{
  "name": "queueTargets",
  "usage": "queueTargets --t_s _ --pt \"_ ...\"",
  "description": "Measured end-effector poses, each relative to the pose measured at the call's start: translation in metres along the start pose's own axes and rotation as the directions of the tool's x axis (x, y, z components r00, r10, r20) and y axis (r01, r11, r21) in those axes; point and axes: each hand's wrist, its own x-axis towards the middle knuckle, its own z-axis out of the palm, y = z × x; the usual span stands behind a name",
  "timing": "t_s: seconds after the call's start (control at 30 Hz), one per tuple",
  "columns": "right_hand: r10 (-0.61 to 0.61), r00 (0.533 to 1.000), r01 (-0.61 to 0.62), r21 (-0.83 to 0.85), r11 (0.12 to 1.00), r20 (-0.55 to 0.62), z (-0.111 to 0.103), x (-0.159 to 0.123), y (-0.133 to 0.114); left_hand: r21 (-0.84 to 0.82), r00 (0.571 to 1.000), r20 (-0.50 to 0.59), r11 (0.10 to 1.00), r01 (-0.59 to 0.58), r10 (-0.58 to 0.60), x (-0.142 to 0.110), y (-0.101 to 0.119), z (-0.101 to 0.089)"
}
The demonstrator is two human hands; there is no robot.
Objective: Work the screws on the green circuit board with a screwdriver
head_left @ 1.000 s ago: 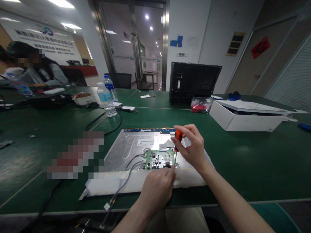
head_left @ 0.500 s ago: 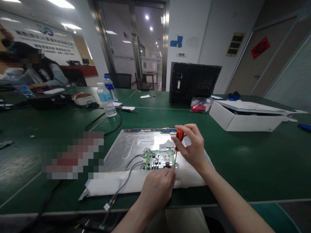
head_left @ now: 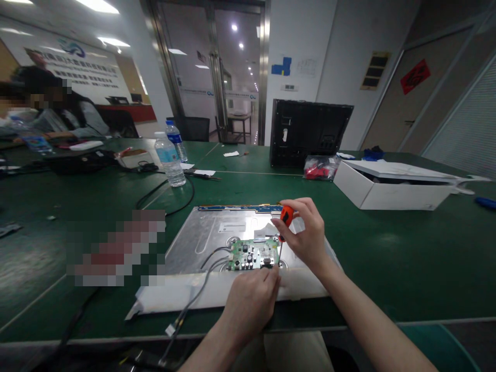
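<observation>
My right hand [head_left: 308, 230] grips an orange and black screwdriver [head_left: 285, 216] between thumb and fingers. Its shaft points down, slightly tilted, to the lower right corner of a green circuit board [head_left: 251, 253]. Curled at that same corner, my left hand [head_left: 253, 294] has its fingertips by the screwdriver tip; what they pinch, if anything, is hidden. The board lies on the silver back of a display panel [head_left: 186, 240], with a blue strip board [head_left: 236, 208] along the far edge. Grey cables [head_left: 203, 284] run from the board's left side over a white film [head_left: 174, 292].
Two water bottles [head_left: 170, 160] stand at the back left near a black cable [head_left: 191, 199]. A black monitor casing [head_left: 310, 132], a bag of red parts [head_left: 320, 168] and a white box [head_left: 395, 191] are at the back right. A person [head_left: 73, 108] sits far left.
The screwdriver handle has turned a little between my right fingers, its tip staying at the board's corner. My left hand has stayed in place.
</observation>
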Motion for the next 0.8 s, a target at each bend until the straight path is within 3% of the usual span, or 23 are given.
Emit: queueTargets --t_s 0.2,0.63,0.8 --pt "0.016 0.998 -0.017 0.012 1.0 0.053 -0.0008 -0.0016 0.0 0.007 1.0 0.0 1.0 -0.001 0.001 -0.0005 -0.0008 0.0001" --pt "-0.032 0.998 0.033 -0.009 0.999 0.05 0.0001 -0.0009 -0.0011 -0.012 1.0 0.011 1.0 0.003 -0.003 -0.0004 0.0012 -0.0036" --pt "0.019 0.999 -0.021 0.079 0.997 0.029 0.002 -0.0063 0.0007 -0.007 1.0 0.012 1.0 -0.002 0.002 -0.0007 0.0015 -0.0037"
